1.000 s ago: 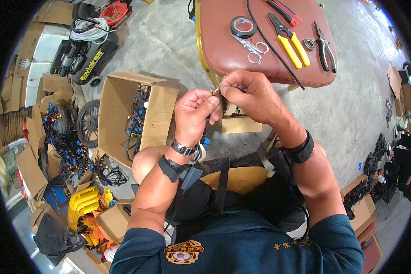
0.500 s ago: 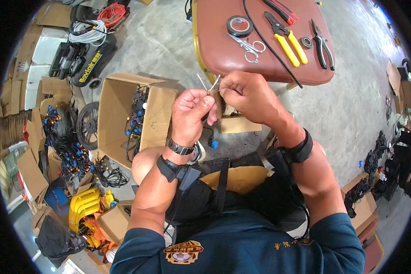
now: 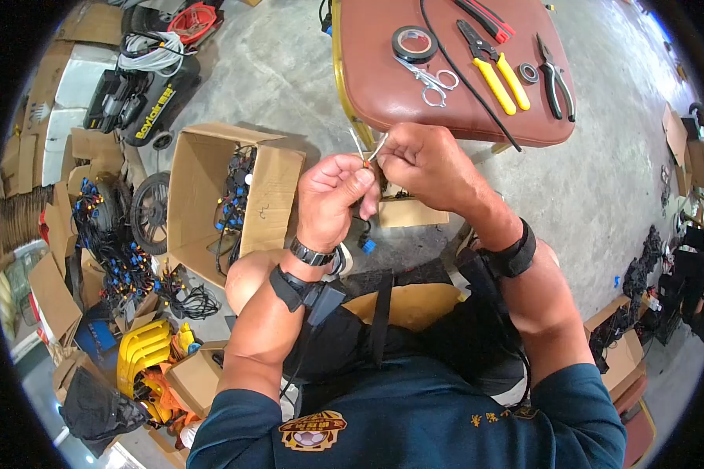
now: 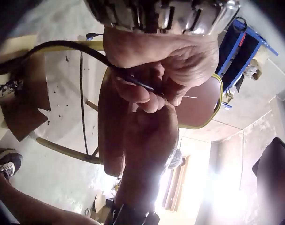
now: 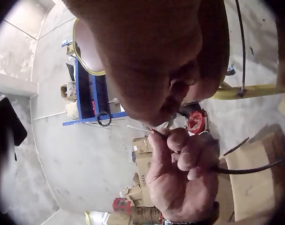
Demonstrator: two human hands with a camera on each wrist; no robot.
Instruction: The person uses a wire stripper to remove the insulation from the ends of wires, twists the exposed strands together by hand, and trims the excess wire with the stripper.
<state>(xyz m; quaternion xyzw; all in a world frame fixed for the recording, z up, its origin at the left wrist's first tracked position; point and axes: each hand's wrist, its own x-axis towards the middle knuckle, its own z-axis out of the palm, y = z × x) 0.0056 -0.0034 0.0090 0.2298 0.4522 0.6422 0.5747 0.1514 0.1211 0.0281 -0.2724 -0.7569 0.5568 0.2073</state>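
The black cable [image 4: 93, 51] runs into the palm side of the left hand [image 3: 332, 191], and its thin pale wires [image 3: 357, 142] stick out past the fingertips, between the two hands. The left hand pinches the cable's end between thumb and fingers, its other fingers curled. The right hand [image 3: 422, 164] meets it closely, fingers bent, pinching one pale wire; its exact fingertip contact is partly hidden. A blue connector [image 3: 368, 245] shows just below the hands. Ahead of the right hand, the brown chair seat [image 3: 383, 98] carries black tape [image 3: 413, 59], scissors [image 3: 425, 79], a black cord [image 3: 478, 95], yellow-handled strippers [image 3: 490, 62], a ring-shaped bearing [image 3: 529, 73], dark pliers [image 3: 553, 78] and a red-handled tool [image 3: 489, 19]. To the left of the left hand stands an open cardboard box [image 3: 274, 191] holding dark cables with blue connectors.
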